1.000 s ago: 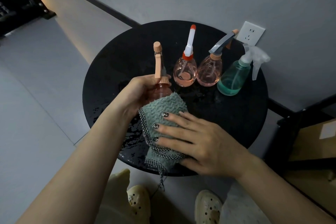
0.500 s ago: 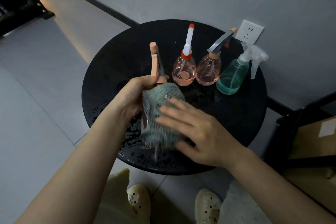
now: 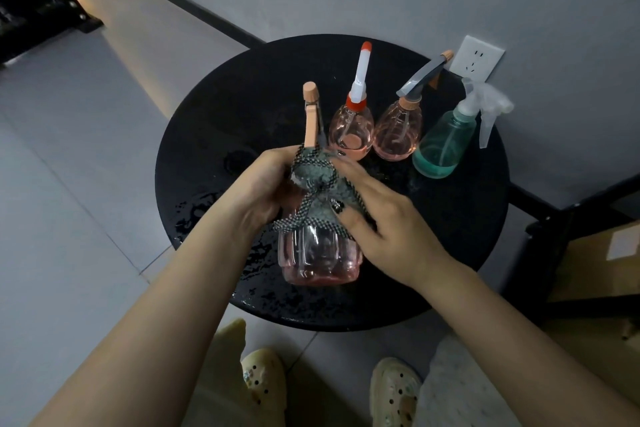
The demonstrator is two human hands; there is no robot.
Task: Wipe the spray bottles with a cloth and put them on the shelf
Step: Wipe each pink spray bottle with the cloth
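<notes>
My left hand (image 3: pixel 265 184) grips the upper part of a pink ribbed spray bottle (image 3: pixel 320 256) with a peach nozzle, held above the round black table (image 3: pixel 214 107). A grey-green cloth (image 3: pixel 317 180) with a checked edge wraps the bottle's shoulder, and my right hand (image 3: pixel 384 218) presses it there. Behind stand a pink bottle with a red and white nozzle (image 3: pixel 351 130), a pink bottle with a grey trigger (image 3: pixel 398 132) and a green bottle with a clear trigger (image 3: pixel 445 146).
The tabletop is wet in front and to the left. A white wall socket (image 3: pixel 476 57) sits on the wall behind the bottles. A black frame shelf (image 3: pixel 554 218) holding a cardboard box (image 3: pixel 602 263) stands at the right. My shoes (image 3: pixel 394 392) show below the table.
The cloth has slid from the bottle's body up to its shoulder, and my right hand followed it. The pink lower body now shows bare.
</notes>
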